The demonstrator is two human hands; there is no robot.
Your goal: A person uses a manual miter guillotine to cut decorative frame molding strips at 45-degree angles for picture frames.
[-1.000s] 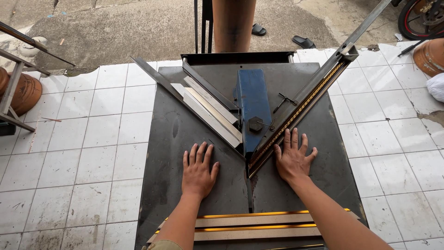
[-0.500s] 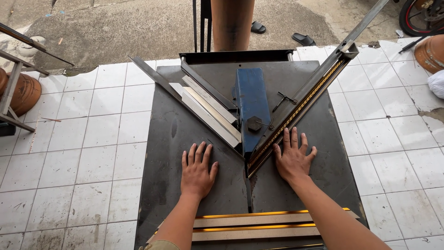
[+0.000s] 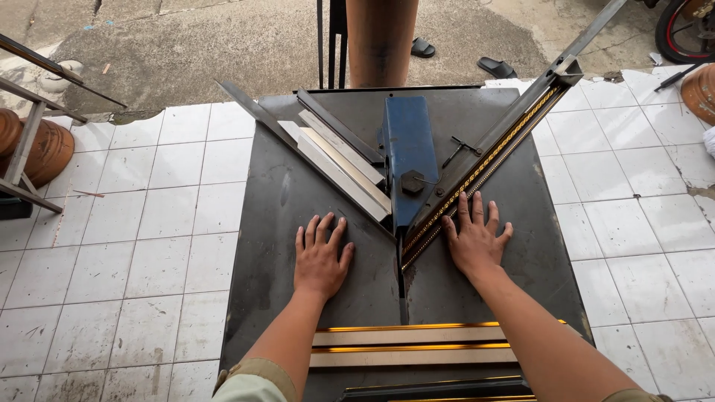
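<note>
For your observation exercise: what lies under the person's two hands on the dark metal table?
Both the left hand and right hand lie flat on the bare dark table. Right fingertips touch the gold-trimmed moulding strip. Anything beneath the palms is hidden.

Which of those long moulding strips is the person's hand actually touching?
The dark, gold-beaded strip slanting up to the right: the right hand presses its lower end. The pale strips lie clear of the left hand.

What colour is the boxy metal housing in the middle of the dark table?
The boxy metal housing is blue, with a black knob near its lower end; the head view shows it.
</note>
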